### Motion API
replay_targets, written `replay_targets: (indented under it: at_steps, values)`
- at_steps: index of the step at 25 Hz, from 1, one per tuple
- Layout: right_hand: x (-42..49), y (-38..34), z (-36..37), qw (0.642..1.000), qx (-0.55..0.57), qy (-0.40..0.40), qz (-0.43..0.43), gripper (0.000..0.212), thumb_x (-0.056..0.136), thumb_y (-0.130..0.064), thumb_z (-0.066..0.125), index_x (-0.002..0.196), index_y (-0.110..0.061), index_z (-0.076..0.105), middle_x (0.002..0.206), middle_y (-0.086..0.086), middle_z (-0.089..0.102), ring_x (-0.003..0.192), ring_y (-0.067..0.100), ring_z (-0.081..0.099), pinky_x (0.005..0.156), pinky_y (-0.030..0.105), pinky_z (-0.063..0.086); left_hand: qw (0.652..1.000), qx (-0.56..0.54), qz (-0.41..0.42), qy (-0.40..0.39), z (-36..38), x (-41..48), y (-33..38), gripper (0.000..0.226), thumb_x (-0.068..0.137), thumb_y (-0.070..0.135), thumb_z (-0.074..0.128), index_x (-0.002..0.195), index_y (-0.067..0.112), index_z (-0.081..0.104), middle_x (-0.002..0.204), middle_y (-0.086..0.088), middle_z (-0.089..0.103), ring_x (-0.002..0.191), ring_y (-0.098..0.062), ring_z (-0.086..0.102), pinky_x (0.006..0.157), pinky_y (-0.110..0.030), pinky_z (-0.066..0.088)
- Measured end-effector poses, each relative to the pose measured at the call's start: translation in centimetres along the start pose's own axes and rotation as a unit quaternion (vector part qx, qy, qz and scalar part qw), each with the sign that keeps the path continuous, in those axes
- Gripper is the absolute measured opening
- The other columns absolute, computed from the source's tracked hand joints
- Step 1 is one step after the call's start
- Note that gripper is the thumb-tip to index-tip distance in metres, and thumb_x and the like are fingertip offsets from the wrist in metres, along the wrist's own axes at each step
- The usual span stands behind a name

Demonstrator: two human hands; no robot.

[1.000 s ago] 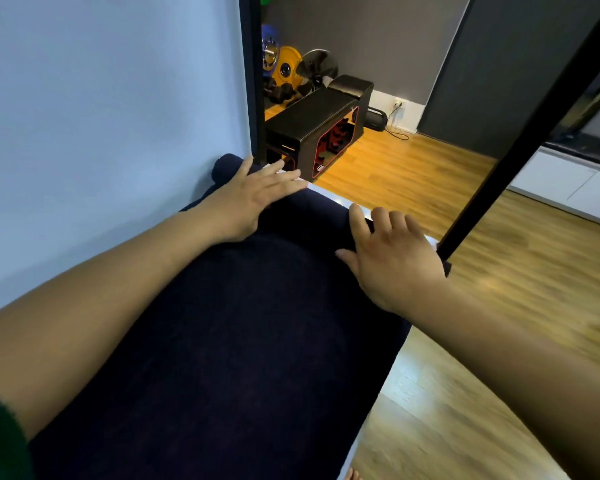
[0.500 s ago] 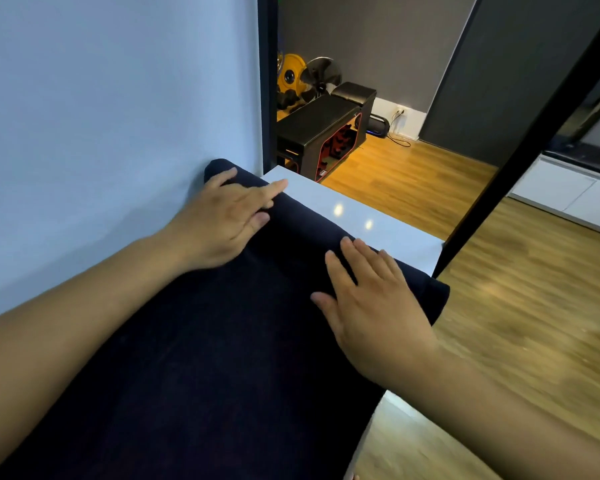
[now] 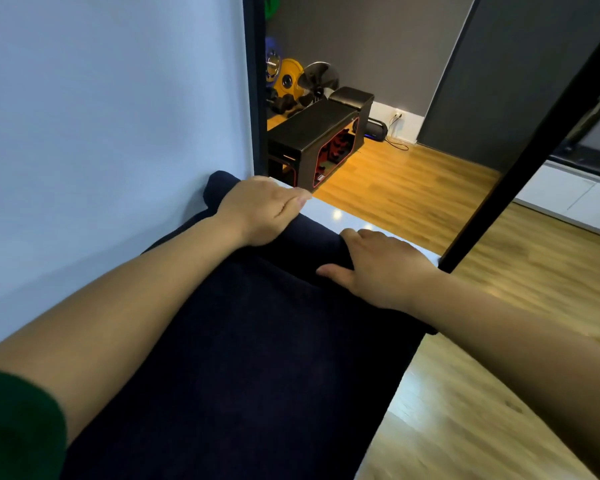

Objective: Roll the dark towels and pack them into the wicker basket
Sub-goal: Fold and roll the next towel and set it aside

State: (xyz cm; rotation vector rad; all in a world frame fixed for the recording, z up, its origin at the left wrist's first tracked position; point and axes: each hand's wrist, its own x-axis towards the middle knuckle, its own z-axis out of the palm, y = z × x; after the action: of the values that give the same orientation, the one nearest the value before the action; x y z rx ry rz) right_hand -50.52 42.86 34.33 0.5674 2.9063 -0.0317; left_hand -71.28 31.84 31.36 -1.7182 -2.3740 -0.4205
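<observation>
- Both hands are set on the rolled part (image 3: 314, 237) of the dark towel (image 3: 257, 358), at the far end of the surface.
- Left hand (image 3: 262, 211): placed on the roll's end nearest the wall, with the fingers curled down over the far side of the roll, so that the cloth is gripped.
- Right hand (image 3: 387, 268): placed on the roll's other end, near the surface's far right corner; its fingers are bent over the top of the roll and the thumb is spread along the near side, so that the roll is held.
- The unrolled length of the towel is laid flat along the white surface (image 3: 347, 216), from the roll back to the near edge, under both forearms.
- A green sleeve (image 3: 18, 427) is seen on the left arm.
- The surface's left edge is bounded by a pale wall (image 3: 101, 133), which is touched by the towel.
- A black post (image 3: 520, 168) is seen at the far right corner.
- Beyond, a black bench (image 3: 312, 133) and a yellow weight plate (image 3: 288, 79) are seen on the wooden floor (image 3: 499, 271).
</observation>
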Motion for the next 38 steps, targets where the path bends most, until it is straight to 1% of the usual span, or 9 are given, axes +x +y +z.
replay_targets:
  at_steps: [3,6,12,17,22,27,30,32,38]
  values:
    - [1.8,1.8,-1.1,0.999,-0.038,0.008,0.003,0.065,0.093,-0.070,0.033,0.128,-0.016,0.041,0.124,0.006,0.054,0.111,0.027,0.056,0.077,0.037,0.047,1.000,0.014,0.003,0.002,1.1,2.3,0.3,0.052,0.103,0.039,0.021,0.151,0.026,0.036,0.153,-0.003,0.042,0.144,-0.022,0.034,0.118,-0.043,0.022]
    - [1.9,2.1,-0.3,0.995,-0.083,0.045,0.014,0.067,0.093,-0.071,0.027,0.132,-0.017,0.039,0.125,0.007,0.055,0.115,0.028,0.052,0.087,0.040,0.049,0.999,0.026,0.011,-0.020,1.0,3.4,0.0,0.052,0.105,0.041,0.015,0.155,0.029,0.023,0.164,-0.002,0.018,0.152,-0.020,0.012,0.122,-0.045,0.005]
    - [-1.9,-1.9,1.7,0.991,-0.106,0.078,0.030,0.098,0.084,-0.079,-0.003,0.156,-0.013,0.005,0.161,0.019,0.016,0.145,0.043,0.020,0.117,0.058,0.014,0.997,-0.006,0.057,-0.044,-1.0,-3.5,-0.3,0.060,0.101,0.050,0.011,0.155,0.030,0.024,0.163,0.007,0.020,0.152,-0.012,0.005,0.122,-0.046,-0.006]
    - [-7.4,-6.8,3.9,0.990,-0.011,0.138,-0.019,0.090,0.093,-0.072,0.016,0.153,-0.005,0.025,0.160,0.027,0.014,0.146,0.050,0.009,0.116,0.063,0.010,0.996,-0.037,0.055,-0.065,-3.1,-10.9,0.3,0.059,0.102,0.048,0.021,0.157,0.027,0.016,0.165,0.008,0.009,0.152,-0.011,-0.008,0.121,-0.050,-0.009]
    - [-10.4,-6.9,2.7,0.962,-0.006,0.251,-0.108,0.068,0.088,-0.052,0.044,0.135,-0.005,0.057,0.135,0.019,0.059,0.125,0.042,0.055,0.101,0.049,0.048,0.997,-0.051,0.047,-0.045,-3.8,-15.7,0.6,0.054,0.103,0.046,0.024,0.152,0.026,0.031,0.161,0.007,0.023,0.152,-0.017,0.007,0.122,-0.051,-0.001]
    - [-5.1,-3.0,-0.7,0.998,0.004,0.057,0.012,0.088,0.090,-0.074,0.033,0.155,-0.020,0.010,0.131,0.007,0.051,0.119,0.028,0.051,0.086,0.040,0.046,0.999,-0.003,-0.025,0.034,-5.3,-7.3,2.3,0.051,0.097,0.045,0.025,0.140,0.022,0.038,0.095,0.000,0.060,0.101,-0.022,0.054,0.113,-0.042,0.025]
    - [-4.3,-2.3,0.5,0.998,-0.011,0.062,-0.016,0.077,0.089,-0.077,0.031,0.143,-0.022,0.023,0.110,0.004,0.057,0.097,0.027,0.060,0.067,0.037,0.042,1.000,-0.001,0.008,-0.001,-3.5,-3.8,2.7,0.058,0.096,0.051,0.021,0.140,0.024,0.048,0.118,0.002,0.061,0.111,-0.021,0.055,0.093,-0.038,0.041]
    - [-3.5,-0.8,0.5,0.997,0.000,0.077,-0.016,0.064,0.089,-0.076,0.032,0.127,-0.024,0.032,0.104,0.002,0.057,0.090,0.027,0.061,0.062,0.035,0.038,0.999,-0.018,0.031,-0.002,-2.0,-2.2,2.1,0.055,0.098,0.049,0.022,0.140,0.026,0.050,0.139,0.005,0.055,0.126,-0.017,0.051,0.100,-0.039,0.041]
    - [0.6,3.5,-0.5,0.995,-0.057,0.078,0.030,0.065,0.088,-0.077,0.027,0.126,-0.025,0.033,0.111,0.006,0.059,0.093,0.032,0.062,0.061,0.037,0.047,0.999,0.036,0.026,0.014,0.5,4.2,1.9,0.051,0.102,0.040,0.024,0.148,0.027,0.040,0.159,-0.004,0.032,0.146,-0.022,0.029,0.121,-0.048,0.011]
